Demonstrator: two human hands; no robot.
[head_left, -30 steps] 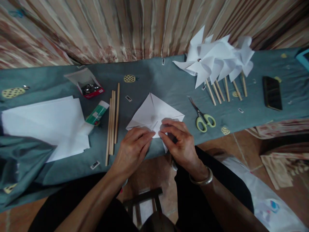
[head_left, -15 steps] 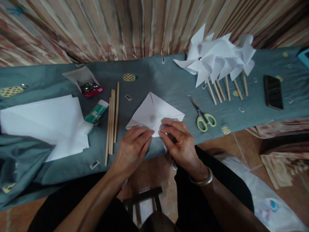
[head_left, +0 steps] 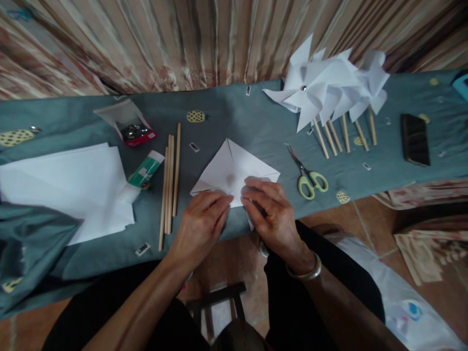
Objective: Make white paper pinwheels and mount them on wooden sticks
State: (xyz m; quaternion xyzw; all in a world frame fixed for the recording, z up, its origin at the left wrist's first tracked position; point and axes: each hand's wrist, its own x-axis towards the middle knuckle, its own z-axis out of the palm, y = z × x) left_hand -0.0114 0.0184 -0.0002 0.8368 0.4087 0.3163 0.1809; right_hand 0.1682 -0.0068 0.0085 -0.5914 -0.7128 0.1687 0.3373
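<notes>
A white sheet of paper (head_left: 243,165), cut in from its corners, lies on the cloth in front of me, one corner pointing away. My left hand (head_left: 203,219) is closed, thumb and fingertips pinching the paper's near left edge. On the near right side, my right hand (head_left: 272,212) has its thumb and forefinger at the paper's edge, other fingers curled over it; a metal bangle circles that wrist. The fingertips of both hands almost meet. Right of the paper rest scissors (head_left: 306,178) with light green handles, blades slightly apart. Part of the paper is hidden under my fingers.
Several wooden sticks (head_left: 170,185) lie left of the paper, near a green-and-white box (head_left: 146,169), an opened red box of shiny metal pins (head_left: 135,134) and stacked white paper (head_left: 66,185). White paper pinwheels (head_left: 325,92) lie at back right, then a phone (head_left: 415,140). A curtain (head_left: 204,44) hangs behind.
Almost nothing differs. Both hands stay at the paper's near edge, with only a very small shift of the right hand's fingers.
</notes>
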